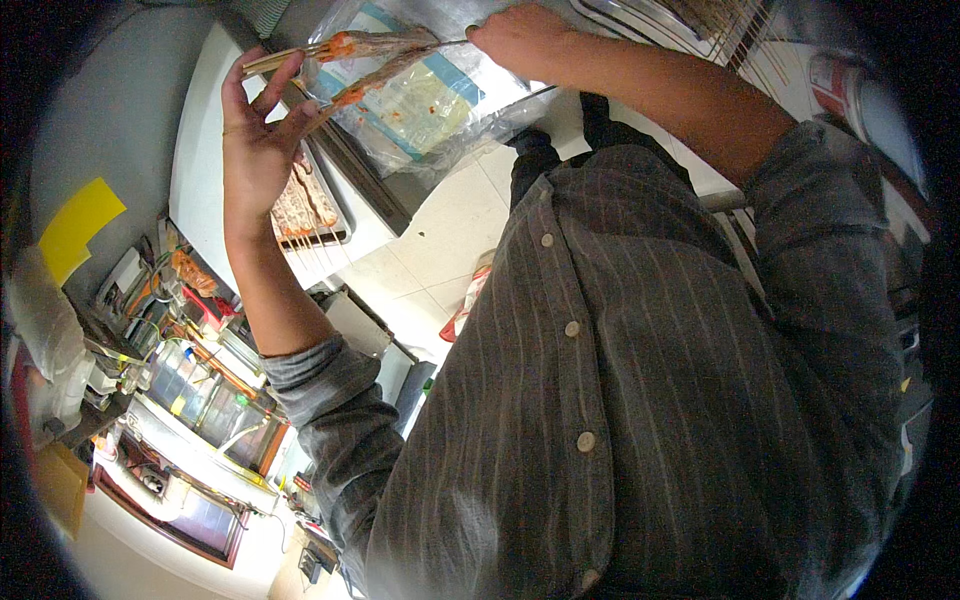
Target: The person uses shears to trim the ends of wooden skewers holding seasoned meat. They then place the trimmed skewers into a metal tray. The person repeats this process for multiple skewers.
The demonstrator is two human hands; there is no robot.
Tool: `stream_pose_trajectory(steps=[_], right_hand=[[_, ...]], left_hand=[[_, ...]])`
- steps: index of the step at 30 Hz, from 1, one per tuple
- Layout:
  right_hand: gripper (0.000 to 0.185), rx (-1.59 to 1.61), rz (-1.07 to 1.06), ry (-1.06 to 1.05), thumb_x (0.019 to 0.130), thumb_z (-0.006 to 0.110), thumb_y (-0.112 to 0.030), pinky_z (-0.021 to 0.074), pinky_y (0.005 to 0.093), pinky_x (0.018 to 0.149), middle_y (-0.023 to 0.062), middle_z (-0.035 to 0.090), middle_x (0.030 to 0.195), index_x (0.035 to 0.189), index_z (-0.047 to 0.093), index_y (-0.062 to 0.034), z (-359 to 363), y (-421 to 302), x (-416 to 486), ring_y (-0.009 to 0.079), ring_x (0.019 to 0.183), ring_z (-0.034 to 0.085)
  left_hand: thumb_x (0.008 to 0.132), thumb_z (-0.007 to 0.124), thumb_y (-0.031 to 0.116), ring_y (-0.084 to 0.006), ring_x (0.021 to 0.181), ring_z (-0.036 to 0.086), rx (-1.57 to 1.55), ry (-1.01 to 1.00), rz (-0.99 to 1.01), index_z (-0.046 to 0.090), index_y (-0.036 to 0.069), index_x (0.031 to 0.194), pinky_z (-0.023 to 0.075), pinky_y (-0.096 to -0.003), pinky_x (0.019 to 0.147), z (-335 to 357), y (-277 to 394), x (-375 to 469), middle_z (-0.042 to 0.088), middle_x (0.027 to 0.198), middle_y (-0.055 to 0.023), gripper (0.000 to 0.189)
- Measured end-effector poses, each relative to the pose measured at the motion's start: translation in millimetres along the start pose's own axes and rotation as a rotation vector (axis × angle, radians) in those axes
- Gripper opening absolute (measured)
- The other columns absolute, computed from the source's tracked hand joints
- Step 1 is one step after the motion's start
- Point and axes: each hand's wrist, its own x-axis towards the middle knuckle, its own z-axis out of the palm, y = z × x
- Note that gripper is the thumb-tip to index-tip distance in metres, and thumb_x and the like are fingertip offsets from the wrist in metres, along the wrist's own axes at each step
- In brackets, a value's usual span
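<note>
My left hand [259,124] is raised at the upper left, its fingers spread around the bare stick ends of skewered food strips [386,56]. These long strips are greyish brown, probably meat, with orange pieces near the stick end. They form two groups that converge towards my right hand [521,45]. That hand is closed at their other end, where a thin dark tip runs into the fingers. Whether it grips the stick points or a small tool is hidden. Below my left wrist, a metal tray [341,217] holds several similar skewers [304,199], partly covered by the forearm.
Clear plastic wrapping with a blue-edged packet [412,97] lies under the held skewers. A white tabletop [202,165] supports the tray. More thin sticks [757,45] jut out at the upper right, near a round container [874,112]. Cluttered shelves [202,375] stand at left.
</note>
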Motion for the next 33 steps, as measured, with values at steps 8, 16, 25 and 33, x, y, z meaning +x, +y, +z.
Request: stream_pose_trajectory(steps=[8,16,25,33], right_hand=[[0.015,0.122,-0.026,-0.077,0.084,0.054,-0.007,0.0503,0.0475,0.066,0.0178,0.064,0.084,0.091,0.063,0.0028,23,11,23,0.0333,0.080,0.063],[0.010,-0.100,-0.139,0.298,0.081,0.056,-0.005,0.0508,0.0431,0.068,0.0160,0.063,0.085,0.086,0.063,-0.0004,47,10,23,0.0309,0.081,0.063],[0.008,-0.079,-0.034,0.017,0.079,0.061,-0.007,0.0498,0.0429,0.058,0.0140,0.062,0.074,0.082,0.063,-0.0002,34,16,24,0.0299,0.069,0.062],[0.029,0.194,0.064,0.110,0.082,0.059,-0.008,0.0513,0.0427,0.079,0.0167,0.067,0.095,0.110,0.065,-0.0047,35,7,14,0.0301,0.090,0.067]], left_hand=[[0.085,0.059,-0.009,-0.0043,0.074,0.059,-0.087,-0.001,0.001,0.025,0.012,0.137,0.0441,-0.0169,0.051,2,-3,-1,0.058,0.129,-0.0137,0.066],[0.085,0.059,-0.009,-0.0068,0.075,0.061,-0.021,-0.011,-0.008,0.025,0.012,0.137,0.0444,-0.0175,0.049,0,-2,-3,0.057,0.129,-0.0139,0.066],[0.084,0.060,-0.009,-0.0048,0.071,0.059,-0.057,0.019,-0.026,0.026,0.013,0.136,0.0432,-0.0177,0.048,3,-1,-5,0.057,0.129,-0.0133,0.065],[0.084,0.061,-0.009,-0.0037,0.071,0.059,-0.044,0.002,-0.015,0.027,0.013,0.135,0.0430,-0.0171,0.049,-1,-4,-5,0.058,0.128,-0.0128,0.066]])
